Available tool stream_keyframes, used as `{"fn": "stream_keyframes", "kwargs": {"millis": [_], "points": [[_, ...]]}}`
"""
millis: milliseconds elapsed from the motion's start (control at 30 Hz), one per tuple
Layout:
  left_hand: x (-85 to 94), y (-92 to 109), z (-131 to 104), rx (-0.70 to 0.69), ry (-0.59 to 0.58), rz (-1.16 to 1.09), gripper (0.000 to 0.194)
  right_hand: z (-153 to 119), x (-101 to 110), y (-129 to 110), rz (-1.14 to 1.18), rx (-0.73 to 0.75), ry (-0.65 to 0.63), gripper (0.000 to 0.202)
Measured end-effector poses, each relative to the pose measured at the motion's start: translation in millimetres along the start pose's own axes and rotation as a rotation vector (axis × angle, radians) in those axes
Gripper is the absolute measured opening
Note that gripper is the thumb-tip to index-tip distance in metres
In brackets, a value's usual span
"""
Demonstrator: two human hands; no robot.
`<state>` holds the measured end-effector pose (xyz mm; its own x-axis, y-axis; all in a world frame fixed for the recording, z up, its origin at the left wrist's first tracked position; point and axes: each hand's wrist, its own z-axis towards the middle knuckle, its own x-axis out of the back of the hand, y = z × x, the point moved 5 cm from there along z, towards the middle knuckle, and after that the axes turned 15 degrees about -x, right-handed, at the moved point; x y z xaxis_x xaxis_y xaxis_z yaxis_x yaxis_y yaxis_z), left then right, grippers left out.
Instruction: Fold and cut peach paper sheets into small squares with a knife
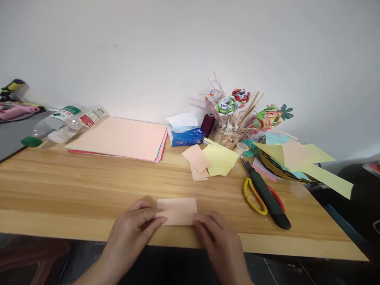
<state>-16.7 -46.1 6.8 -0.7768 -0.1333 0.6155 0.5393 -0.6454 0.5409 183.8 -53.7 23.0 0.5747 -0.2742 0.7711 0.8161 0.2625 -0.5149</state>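
A small pale pink piece of paper [177, 206] lies near the front edge of the wooden table, its near part folded or lifted toward me. My left hand [133, 223] pinches its left end between thumb and fingers, a gold ring on one finger. At the right end, my right hand [218, 233] holds the paper's corner with thumb and fingertips. Beyond the hands rest several small pink paper pieces [198, 159] and yellow sheets [219, 157].
To the right lie yellow-and-red-handled scissors [254, 198] under a dark green cutter [268, 194]. A basket of paper scraps [276, 168] sits farther right. Along the back are a tissue pack [185, 134], paper flowers [227, 105], stacked coloured sheets [118, 138] and plastic bottles [62, 122].
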Motion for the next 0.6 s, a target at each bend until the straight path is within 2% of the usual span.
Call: {"fn": "stream_keyframes", "kwargs": {"millis": [67, 167, 233, 333, 500, 600], "points": [[-2.0, -2.7, -0.1, 0.110, 0.042, 0.076, 0.019, -0.1, -3.6, 1.8, -0.031, -0.075, 0.029, 0.022], [-3.3, -5.2, -1.1, 0.192, 0.077, 0.191, 0.025, -2.4, -8.5, 6.1, -0.060, -0.202, 0.045, 0.028], [-4.1, -7.4, -3.3, 0.238, 0.053, 0.265, 0.028, -4.6, -11.2, 9.2, -0.062, -0.305, 0.051, 0.033], [-4.5, -8.4, -6.6, 0.241, -0.008, 0.345, 0.026, -6.7, -13.8, 9.2, -0.073, -0.395, 0.071, 0.028], [-4.5, -7.8, -7.7, 0.220, -0.099, 0.414, 0.019, -3.7, -17.1, 2.7, -0.177, -0.370, 0.079, 0.029], [-4.9, -5.4, -5.8, 0.162, -0.111, 0.466, 0.017, -1.8, -18.6, 0.0, -0.201, -0.324, 0.068, 0.031]]}}
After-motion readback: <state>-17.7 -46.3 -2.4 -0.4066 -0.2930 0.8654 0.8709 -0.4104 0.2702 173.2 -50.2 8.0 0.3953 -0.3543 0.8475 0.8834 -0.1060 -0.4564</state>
